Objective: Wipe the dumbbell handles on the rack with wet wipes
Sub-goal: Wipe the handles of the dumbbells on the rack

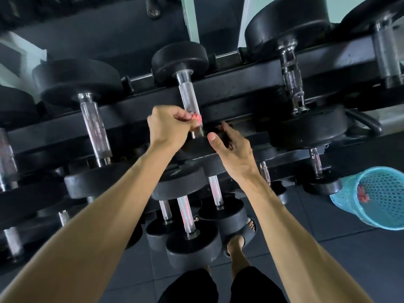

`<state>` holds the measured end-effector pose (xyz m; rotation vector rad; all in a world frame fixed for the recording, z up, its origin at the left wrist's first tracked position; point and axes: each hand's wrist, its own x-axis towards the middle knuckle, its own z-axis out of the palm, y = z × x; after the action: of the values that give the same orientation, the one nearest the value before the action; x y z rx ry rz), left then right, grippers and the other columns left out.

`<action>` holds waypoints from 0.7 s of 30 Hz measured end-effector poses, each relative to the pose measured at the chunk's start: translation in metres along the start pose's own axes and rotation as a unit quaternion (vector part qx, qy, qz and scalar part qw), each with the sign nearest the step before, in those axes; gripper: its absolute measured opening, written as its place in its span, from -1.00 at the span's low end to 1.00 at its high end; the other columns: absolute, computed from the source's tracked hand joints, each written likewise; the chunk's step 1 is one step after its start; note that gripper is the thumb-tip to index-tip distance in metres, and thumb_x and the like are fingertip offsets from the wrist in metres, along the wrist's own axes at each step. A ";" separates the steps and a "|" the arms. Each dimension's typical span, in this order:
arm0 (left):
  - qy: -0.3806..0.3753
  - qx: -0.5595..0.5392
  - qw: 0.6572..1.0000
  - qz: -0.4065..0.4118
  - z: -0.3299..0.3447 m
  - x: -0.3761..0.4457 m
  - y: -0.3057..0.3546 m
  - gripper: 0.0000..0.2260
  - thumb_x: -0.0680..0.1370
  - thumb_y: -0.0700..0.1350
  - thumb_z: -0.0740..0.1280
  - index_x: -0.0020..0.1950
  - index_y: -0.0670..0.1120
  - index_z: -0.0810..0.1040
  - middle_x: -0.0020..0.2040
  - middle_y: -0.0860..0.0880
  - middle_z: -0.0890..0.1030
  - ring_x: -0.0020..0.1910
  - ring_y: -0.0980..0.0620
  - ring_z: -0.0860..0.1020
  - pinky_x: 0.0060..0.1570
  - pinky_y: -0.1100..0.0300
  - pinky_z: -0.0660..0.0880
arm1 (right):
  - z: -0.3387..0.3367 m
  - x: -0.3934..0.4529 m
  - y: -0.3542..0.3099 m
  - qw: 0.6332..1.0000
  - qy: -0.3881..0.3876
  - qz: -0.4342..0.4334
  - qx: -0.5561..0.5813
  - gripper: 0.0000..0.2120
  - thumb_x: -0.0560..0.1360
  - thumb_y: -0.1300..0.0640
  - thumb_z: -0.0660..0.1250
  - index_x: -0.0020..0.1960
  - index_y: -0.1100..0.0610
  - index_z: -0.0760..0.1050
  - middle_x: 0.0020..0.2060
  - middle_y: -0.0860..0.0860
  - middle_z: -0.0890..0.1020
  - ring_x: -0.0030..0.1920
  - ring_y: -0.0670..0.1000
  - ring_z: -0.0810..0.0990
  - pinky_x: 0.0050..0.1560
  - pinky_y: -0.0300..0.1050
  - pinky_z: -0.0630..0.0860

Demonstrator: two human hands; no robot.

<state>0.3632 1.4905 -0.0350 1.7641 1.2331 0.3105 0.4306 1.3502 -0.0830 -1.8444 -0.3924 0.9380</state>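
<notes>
On the left of the rack [240, 84], several dumbbell handles give no sign of whether they are wiped. At centre, the left hand [168, 125] curls its fingers around a pinkish wet wipe [196, 118], pinching it against the near end of the middle dumbbell handle [188, 95]. The right hand [229, 149] rests with straight, loosely spread fingers on that dumbbell's near head. Farther right, more handles likely remain. A blue basket [349, 197] holds what look like used wipes, suggesting the task is midway.
</notes>
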 end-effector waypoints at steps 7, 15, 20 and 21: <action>0.134 0.006 0.988 0.081 0.001 0.048 0.025 -0.90 0.37 -0.12 0.60 -0.18 -0.05 0.72 -0.36 0.21 0.60 -0.29 0.25 0.63 -0.05 0.22 0.60 | 0.000 0.000 -0.001 1.000 0.005 0.004 0.002 -0.29 0.51 -0.24 0.34 0.55 0.03 0.28 0.44 -0.05 0.43 0.46 -0.04 0.36 0.33 -0.26 0.26; 0.127 0.044 0.969 0.208 0.001 0.051 0.017 -0.85 0.48 -0.25 0.45 -0.13 0.00 0.74 -0.15 0.11 0.70 -0.17 0.22 0.64 0.03 0.24 0.56 | 0.002 -0.002 -0.002 1.000 0.001 0.010 0.015 -0.16 0.38 -0.36 0.29 0.56 0.00 0.26 0.45 -0.06 0.41 0.47 -0.07 0.32 0.26 -0.32 0.22; 0.052 0.167 0.931 0.319 0.002 0.033 -0.007 -0.77 0.53 -0.31 0.31 0.00 -0.09 0.73 0.00 0.02 0.69 0.01 0.10 0.61 0.09 0.51 0.38 | 0.002 -0.003 -0.002 0.999 0.007 0.016 0.038 -0.16 0.37 -0.34 0.30 0.55 0.00 0.26 0.49 -0.06 0.35 0.48 -0.11 0.27 0.28 -0.31 0.21; 0.039 0.181 0.924 0.334 -0.003 0.036 -0.005 -0.76 0.53 -0.31 0.29 -0.01 -0.10 0.73 0.01 0.00 0.69 0.02 0.06 0.62 0.10 0.45 0.42 | 0.003 -0.003 -0.003 0.999 0.007 0.016 0.037 -0.15 0.36 -0.34 0.30 0.56 0.00 0.26 0.49 -0.06 0.35 0.49 -0.10 0.27 0.29 -0.31 0.21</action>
<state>0.3746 1.5225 -0.0472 2.4946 0.7258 0.5731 0.4267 1.3510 -0.0798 -1.7934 -0.3171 0.9492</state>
